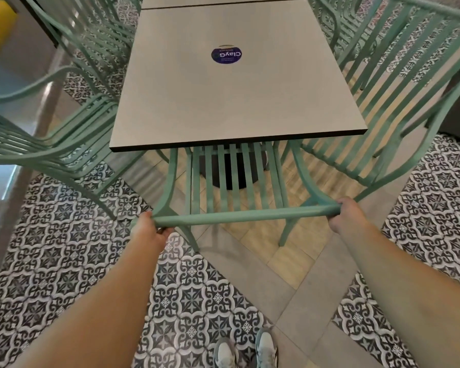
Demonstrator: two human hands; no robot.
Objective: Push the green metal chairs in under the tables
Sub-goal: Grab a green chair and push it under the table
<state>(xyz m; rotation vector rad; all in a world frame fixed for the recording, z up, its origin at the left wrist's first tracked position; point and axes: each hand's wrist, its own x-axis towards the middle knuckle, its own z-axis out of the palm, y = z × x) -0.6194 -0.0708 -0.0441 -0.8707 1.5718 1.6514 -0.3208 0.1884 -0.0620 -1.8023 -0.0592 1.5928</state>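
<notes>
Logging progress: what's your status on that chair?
Both hands, left and right, gripping chair's top rail. Seat partly under table. Pedestal base ahead.

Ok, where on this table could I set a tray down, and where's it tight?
The grey square tabletop is bare except the round blue sticker; its near half is free. The sides are crowded by green metal chairs.

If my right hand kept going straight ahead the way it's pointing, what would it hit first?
Probably the neighbouring chair on the right: your right hand grips the top rail just short of that chair's curved armrest. Depth is unclear, so it might slip past toward the table edge.
</notes>
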